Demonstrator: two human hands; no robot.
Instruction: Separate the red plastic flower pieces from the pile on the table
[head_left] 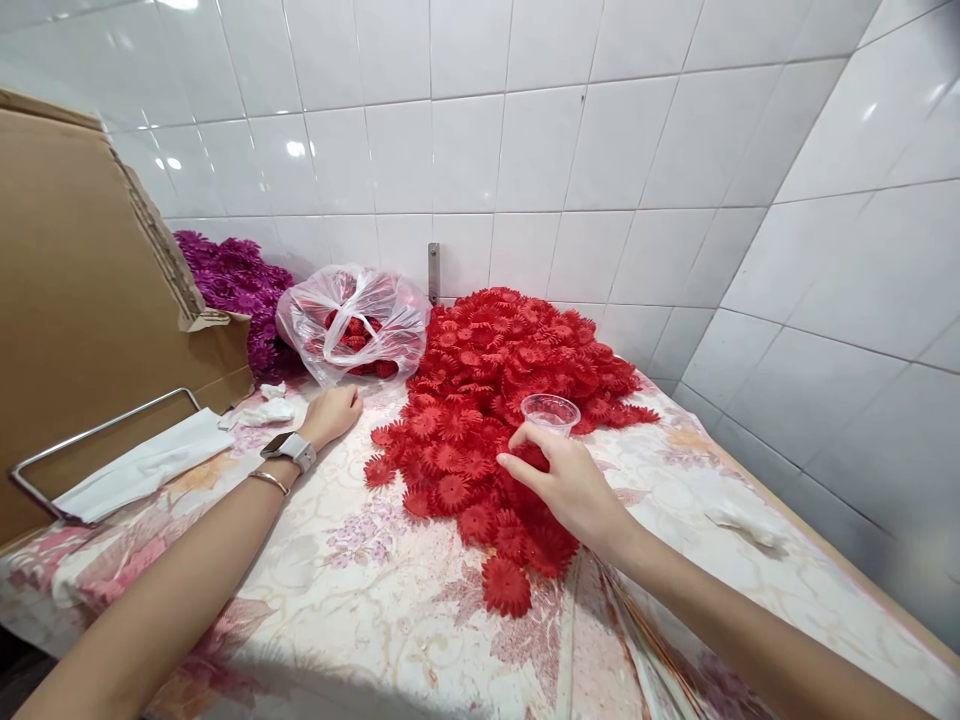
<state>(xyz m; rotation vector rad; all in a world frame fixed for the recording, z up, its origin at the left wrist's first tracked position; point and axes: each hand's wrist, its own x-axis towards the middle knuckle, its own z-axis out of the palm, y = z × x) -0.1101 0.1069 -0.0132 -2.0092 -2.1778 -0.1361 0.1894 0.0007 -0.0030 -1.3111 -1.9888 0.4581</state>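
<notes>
My left hand [332,414] rests on the tablecloth with its fingers curled in, just in front of a knotted clear plastic bag [352,325] with dark red pieces inside. Whatever those fingers may hold is hidden. Over the near part of a heap of red fabric flowers [502,350], my right hand [562,478] bends thumb and forefinger toward each other, their tips close together. Anything between these tips cannot be made out against the red. A small clear plastic cup [551,411] stands right behind my right hand, among the flowers.
A cardboard box [97,280] stands at the left, with purple fabric flowers [236,280] behind it. A metal frame and white paper [150,468] lie before it. Thin stems [637,635] lie under my right forearm. Tiled walls [465,150] bound the flowered tablecloth [360,620].
</notes>
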